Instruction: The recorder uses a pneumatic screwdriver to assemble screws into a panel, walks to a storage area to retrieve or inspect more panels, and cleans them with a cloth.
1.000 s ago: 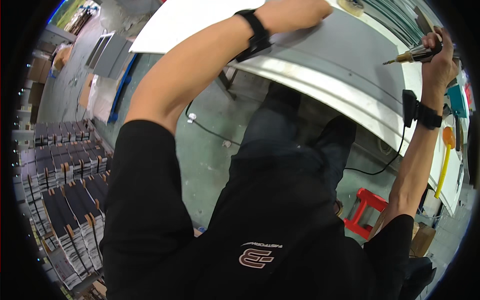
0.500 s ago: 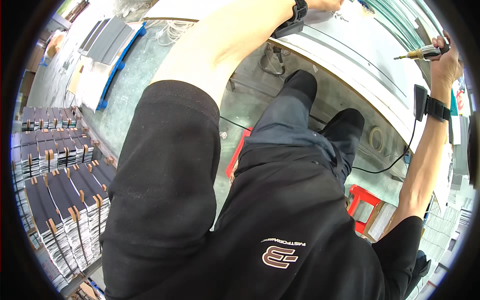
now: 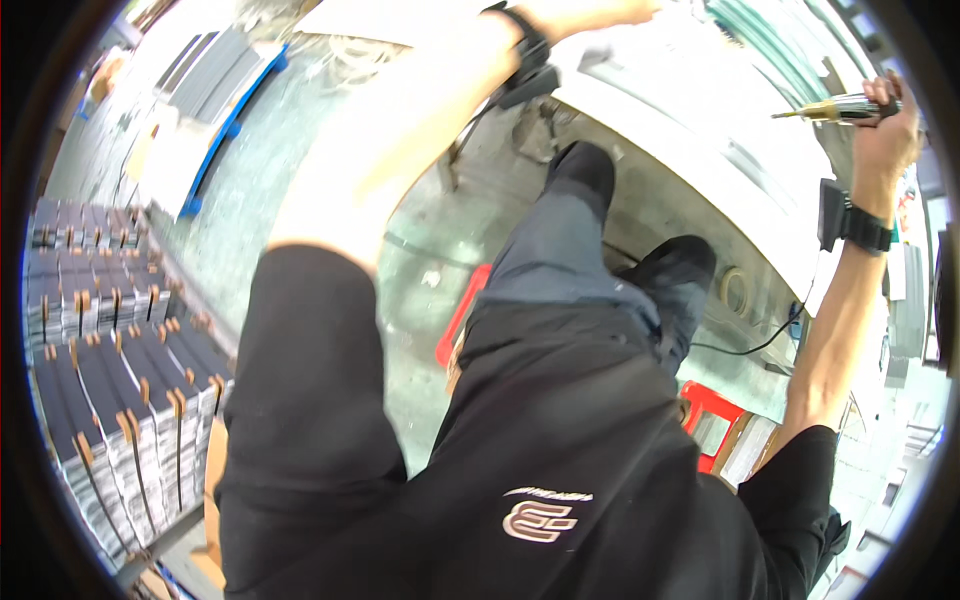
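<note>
My right hand (image 3: 885, 140) is wrapped round a power screwdriver (image 3: 835, 110) with a silver body and a gold-coloured nose. Its bit points left, above the white worktop (image 3: 660, 130) at the right. At the top edge, my left hand (image 3: 600, 12) is over the worktop's far part, blurred and partly cut off, so its fingers do not show clearly. A pale panel with a long grey groove (image 3: 745, 160) lies on the worktop, washed out by glare. Each wrist carries a black strap with a black box.
Strapped stacks of dark flat panels (image 3: 110, 380) stand at the lower left. A blue-edged pallet (image 3: 225, 140) holds grey boards further off. Greenish strips (image 3: 770, 45) lie at the worktop's far right. Beneath me is a red stool (image 3: 710, 420), and a black cable (image 3: 745, 350) hangs near the right forearm.
My left arm and hand have swung left along the worktop's far side. My right hand still grips the screwdriver, with the bit tilted a little differently. The whole view has shifted slightly.
</note>
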The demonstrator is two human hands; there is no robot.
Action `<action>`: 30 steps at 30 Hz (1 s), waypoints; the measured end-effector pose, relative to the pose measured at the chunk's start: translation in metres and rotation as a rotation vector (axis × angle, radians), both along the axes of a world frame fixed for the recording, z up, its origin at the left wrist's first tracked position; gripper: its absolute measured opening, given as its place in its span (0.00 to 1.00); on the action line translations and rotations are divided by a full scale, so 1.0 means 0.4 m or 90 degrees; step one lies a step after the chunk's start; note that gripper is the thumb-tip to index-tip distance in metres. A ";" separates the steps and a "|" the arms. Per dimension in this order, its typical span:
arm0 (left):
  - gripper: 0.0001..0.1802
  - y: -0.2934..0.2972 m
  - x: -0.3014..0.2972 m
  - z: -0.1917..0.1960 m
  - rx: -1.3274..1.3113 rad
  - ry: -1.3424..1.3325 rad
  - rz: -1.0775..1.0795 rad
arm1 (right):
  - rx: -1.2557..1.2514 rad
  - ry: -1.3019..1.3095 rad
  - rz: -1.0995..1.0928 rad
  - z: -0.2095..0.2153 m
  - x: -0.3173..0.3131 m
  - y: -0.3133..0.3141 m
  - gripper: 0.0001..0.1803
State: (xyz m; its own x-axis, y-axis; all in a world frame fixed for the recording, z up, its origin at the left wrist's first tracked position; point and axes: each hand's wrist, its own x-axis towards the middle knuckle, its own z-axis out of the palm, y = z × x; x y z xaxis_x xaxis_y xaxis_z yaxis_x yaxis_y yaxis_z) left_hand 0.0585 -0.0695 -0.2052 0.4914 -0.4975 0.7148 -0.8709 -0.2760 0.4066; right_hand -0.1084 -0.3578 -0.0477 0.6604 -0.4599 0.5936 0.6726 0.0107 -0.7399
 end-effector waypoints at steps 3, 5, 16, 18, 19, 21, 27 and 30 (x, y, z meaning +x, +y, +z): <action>0.11 0.065 -0.103 0.013 0.025 0.097 0.087 | -0.018 -0.077 0.082 -0.005 -0.040 0.071 0.13; 0.18 0.118 -0.183 0.016 -0.028 0.229 0.022 | -0.010 -0.116 0.077 -0.005 -0.046 0.127 0.13; 0.10 0.158 -0.387 -0.029 -0.275 0.567 0.075 | -0.036 -0.145 0.271 -0.048 0.035 0.350 0.13; 0.10 0.159 -0.387 -0.035 -0.307 0.633 0.010 | -0.019 -0.141 0.284 -0.053 0.055 0.362 0.13; 0.08 0.159 -0.386 -0.037 -0.318 0.642 -0.011 | -0.004 -0.136 0.294 -0.055 0.065 0.366 0.13; 0.08 0.158 -0.383 -0.041 -0.341 0.669 -0.041 | 0.005 -0.138 0.307 -0.058 0.079 0.369 0.13; 0.08 0.153 -0.379 -0.039 -0.361 0.723 -0.082 | 0.012 -0.133 0.315 -0.074 0.099 0.364 0.14; 0.08 0.150 -0.379 -0.035 -0.351 0.736 -0.088 | 0.014 -0.131 0.321 -0.082 0.105 0.358 0.14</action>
